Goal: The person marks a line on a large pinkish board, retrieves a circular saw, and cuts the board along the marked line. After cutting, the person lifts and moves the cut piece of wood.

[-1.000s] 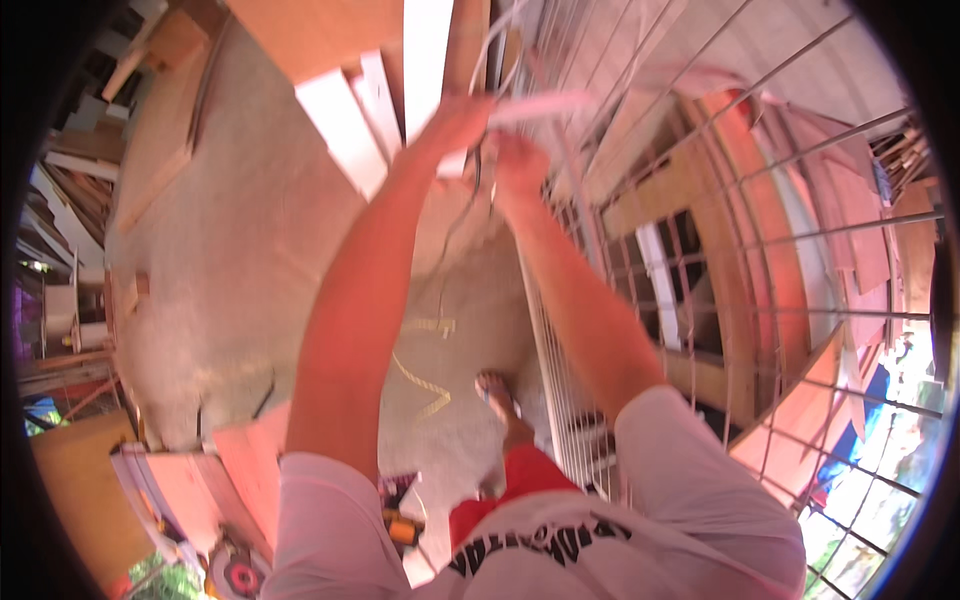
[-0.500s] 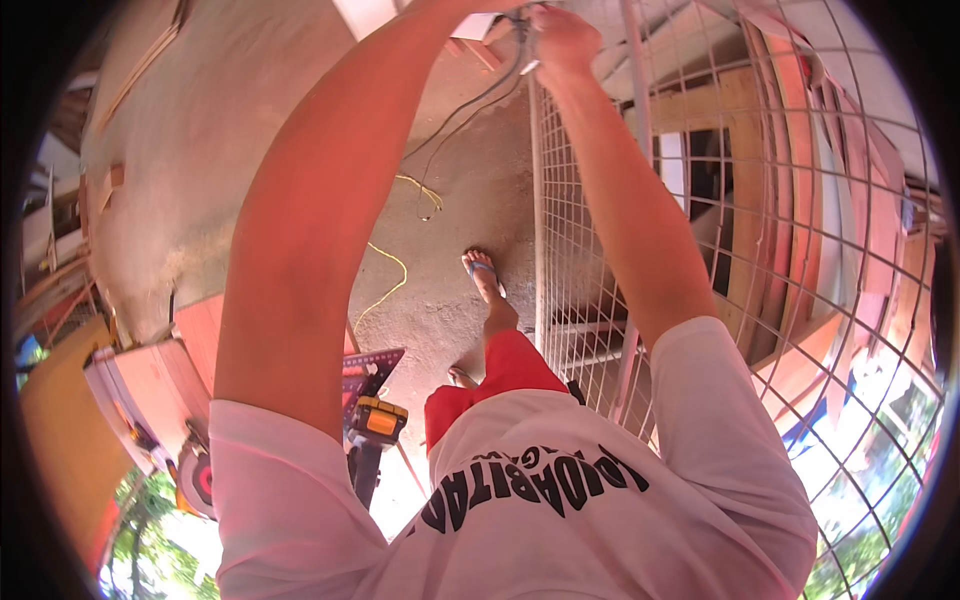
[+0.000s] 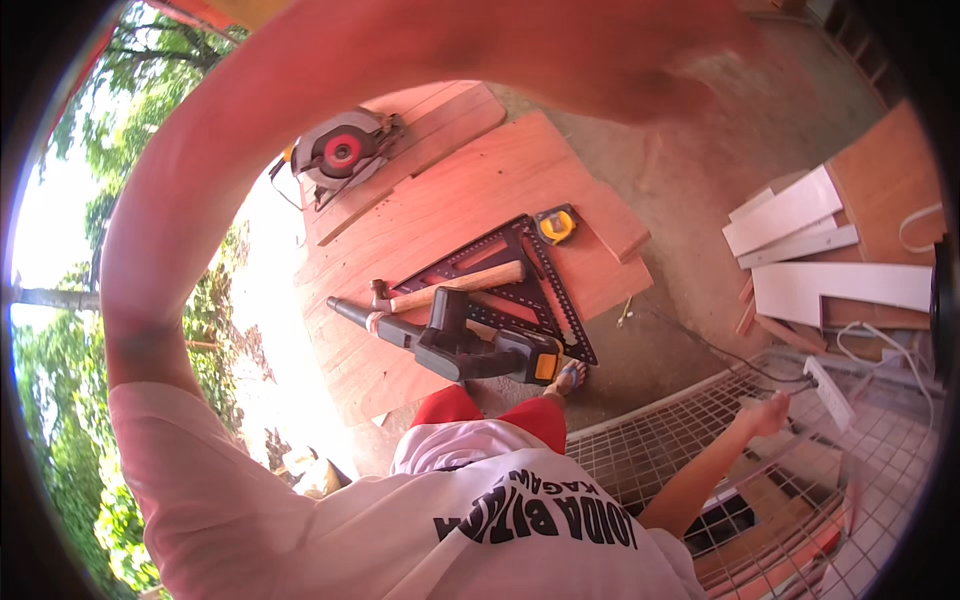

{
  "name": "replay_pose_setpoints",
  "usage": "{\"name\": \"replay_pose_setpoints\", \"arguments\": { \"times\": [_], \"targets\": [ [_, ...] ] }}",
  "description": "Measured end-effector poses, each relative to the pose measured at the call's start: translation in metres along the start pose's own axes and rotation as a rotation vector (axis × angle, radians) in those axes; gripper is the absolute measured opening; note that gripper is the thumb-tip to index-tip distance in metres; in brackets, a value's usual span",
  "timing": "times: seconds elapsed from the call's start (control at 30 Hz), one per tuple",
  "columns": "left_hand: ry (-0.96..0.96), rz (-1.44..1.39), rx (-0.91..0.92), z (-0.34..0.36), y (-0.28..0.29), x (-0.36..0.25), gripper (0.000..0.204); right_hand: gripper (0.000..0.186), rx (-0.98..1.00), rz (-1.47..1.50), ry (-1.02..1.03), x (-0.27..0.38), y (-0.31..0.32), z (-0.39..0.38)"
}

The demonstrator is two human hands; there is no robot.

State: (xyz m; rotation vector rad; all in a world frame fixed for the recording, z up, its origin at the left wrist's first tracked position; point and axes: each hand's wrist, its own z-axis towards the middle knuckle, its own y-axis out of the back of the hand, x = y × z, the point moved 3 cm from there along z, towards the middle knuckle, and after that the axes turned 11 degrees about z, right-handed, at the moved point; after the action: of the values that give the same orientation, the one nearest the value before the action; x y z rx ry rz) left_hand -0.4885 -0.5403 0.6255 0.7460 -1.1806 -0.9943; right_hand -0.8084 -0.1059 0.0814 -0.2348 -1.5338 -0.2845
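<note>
My left arm arches across the top of the view, and my left hand (image 3: 690, 75) is smeared by motion, so its fingers cannot be read. Low on the right, my right hand (image 3: 765, 412) is closed beside a white power strip (image 3: 828, 395) at the wire mesh; what its fingers hold, if anything, is hidden. A dark cord (image 3: 715, 348) runs to the strip. On the wooden boards (image 3: 470, 190) lie a black triangular square (image 3: 548, 290), a hammer (image 3: 470, 284), a yellow tape measure (image 3: 556, 226) and a black cordless blower (image 3: 450, 345). A circular saw (image 3: 343, 152) rests behind them.
White and brown board offcuts (image 3: 840, 285) are piled at the right. Wire mesh (image 3: 640, 440) stretches along my right side. Bright green foliage (image 3: 70, 430) shows at the left, and my sandalled foot (image 3: 570, 376) stands on the floor beyond the blower.
The view has swung left, bringing the boards and tools into sight. My hands, close together at a cord before, are now apart; the left has swept away while the right stays near the mesh.
</note>
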Motion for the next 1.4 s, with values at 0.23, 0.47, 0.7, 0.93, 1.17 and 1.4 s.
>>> {"name": "replay_pose_setpoints", "arguments": {
  "times": [0.23, 0.47, 0.7, 0.93, 1.17, 1.4],
  "targets": [
    [0.595, 0.215, -0.017, -0.299, 0.048, 0.093, 0.033, 0.032, 0.087, 0.127, 0.118, 0.119, -0.029, -0.109],
    [1.212, -0.021, 0.035, -0.698, 0.063, 0.094, 0.041, 0.040, 0.371, 0.194, 0.591, 0.341, -0.057, -0.363],
    [1.867, -0.575, -0.031, -0.994, -0.078, -0.027, 0.039, 0.042, 1.027, 0.133, 0.545, 0.365, -0.120, -0.721],
    [2.263, -1.324, 0.054, -1.023, -0.167, -0.213, 0.039, 0.038, 1.635, 0.145, 0.030, 0.309, -0.217, -0.930],
    [1.679, -1.197, 0.454, -1.054, -0.166, -0.131, 0.040, 0.039, 1.270, 0.305, 0.026, 0.299, -0.427, -0.950],
    [1.636, -0.945, 0.488, -1.117, -0.196, -0.003, 0.039, 0.055, 0.728, -0.332, 0.066, 0.286, -0.587, -0.936]
  ]
}}
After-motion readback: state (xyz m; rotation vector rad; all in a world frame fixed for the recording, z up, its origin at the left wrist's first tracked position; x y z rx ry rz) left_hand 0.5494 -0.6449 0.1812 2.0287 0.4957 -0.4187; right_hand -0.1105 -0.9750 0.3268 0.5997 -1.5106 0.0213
